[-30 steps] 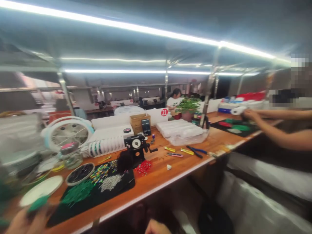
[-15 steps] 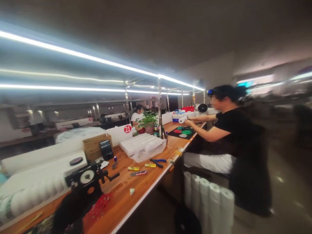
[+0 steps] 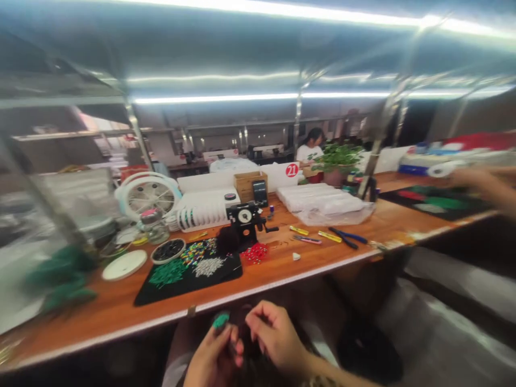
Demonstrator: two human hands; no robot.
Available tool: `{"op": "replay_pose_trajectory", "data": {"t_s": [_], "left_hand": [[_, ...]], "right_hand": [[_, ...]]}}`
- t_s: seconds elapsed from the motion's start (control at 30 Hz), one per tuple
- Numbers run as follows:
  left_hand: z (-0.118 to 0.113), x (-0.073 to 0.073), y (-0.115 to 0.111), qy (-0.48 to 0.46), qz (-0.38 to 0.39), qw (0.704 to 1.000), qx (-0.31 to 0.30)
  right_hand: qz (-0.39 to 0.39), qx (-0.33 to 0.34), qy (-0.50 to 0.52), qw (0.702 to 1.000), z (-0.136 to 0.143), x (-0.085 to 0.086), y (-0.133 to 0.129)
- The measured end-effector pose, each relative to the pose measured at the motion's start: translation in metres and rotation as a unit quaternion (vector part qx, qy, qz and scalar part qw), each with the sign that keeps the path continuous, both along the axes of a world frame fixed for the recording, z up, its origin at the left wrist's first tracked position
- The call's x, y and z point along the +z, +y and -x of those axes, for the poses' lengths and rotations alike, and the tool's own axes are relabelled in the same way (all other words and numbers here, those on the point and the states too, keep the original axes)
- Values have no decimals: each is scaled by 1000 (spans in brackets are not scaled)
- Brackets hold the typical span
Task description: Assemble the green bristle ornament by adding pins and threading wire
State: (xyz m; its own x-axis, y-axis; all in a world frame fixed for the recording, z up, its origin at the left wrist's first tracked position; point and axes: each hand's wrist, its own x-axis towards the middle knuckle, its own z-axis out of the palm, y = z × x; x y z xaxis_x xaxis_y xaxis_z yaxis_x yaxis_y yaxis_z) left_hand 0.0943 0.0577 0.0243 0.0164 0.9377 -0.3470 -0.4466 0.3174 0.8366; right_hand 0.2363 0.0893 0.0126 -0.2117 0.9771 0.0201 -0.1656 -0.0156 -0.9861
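Observation:
My left hand [image 3: 215, 352] is below the bench's front edge, over my lap. At its fingertips is a small bright green piece [image 3: 221, 321], too blurred to name, with the fingers curled round it. Close by on the right, my right hand [image 3: 278, 336] has thumb and forefinger drawn together; whatever they pinch cannot be made out. Beyond the hands, a black mat [image 3: 220, 277] carries green pieces [image 3: 167, 273], white pieces [image 3: 208, 266] and mixed coloured ones [image 3: 193, 252].
A black hand-crank device [image 3: 246, 217] stands behind red pieces [image 3: 255, 252]. Pliers [image 3: 350, 237], a pink cutter [image 3: 307, 239] and yellow-handled items lie right, before plastic-wrapped rolls [image 3: 322, 201]. A dish of black pieces [image 3: 168, 251] and a white lid [image 3: 124, 265] sit left. A co-worker's arm [image 3: 489, 185] reaches in.
My view has swung left and down from the co-worker on the right to the bench before me. Both my hands, unseen before, now show at the bottom.

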Motion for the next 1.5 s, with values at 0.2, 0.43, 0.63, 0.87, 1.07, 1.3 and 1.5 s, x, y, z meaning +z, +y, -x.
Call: {"op": "replay_pose_trajectory", "data": {"t_s": [0.2,0.43,0.63,0.87,1.07,1.3,1.5], "left_hand": [[-11,0,-5,-58,-52,997,-27],[-4,-2,-14,-11,-38,999,17],[-4,5,-14,29,-63,997,-18],[-5,-10,-15,-4,-91,994,-65],[-6,-9,-18,83,-107,988,-74],[-7,1,-20,63,-67,996,-8],[-7,4,-19,43,-72,996,0]], "right_hand": [[9,79,19,997,3,15,-5],[-65,132,-29,989,7,9,-12],[22,89,-28,995,7,10,-5],[50,130,26,990,9,14,-6],[61,118,-1,991,9,9,-7],[-6,98,5,995,8,8,-15],[-53,70,7,996,5,7,-24]]}}
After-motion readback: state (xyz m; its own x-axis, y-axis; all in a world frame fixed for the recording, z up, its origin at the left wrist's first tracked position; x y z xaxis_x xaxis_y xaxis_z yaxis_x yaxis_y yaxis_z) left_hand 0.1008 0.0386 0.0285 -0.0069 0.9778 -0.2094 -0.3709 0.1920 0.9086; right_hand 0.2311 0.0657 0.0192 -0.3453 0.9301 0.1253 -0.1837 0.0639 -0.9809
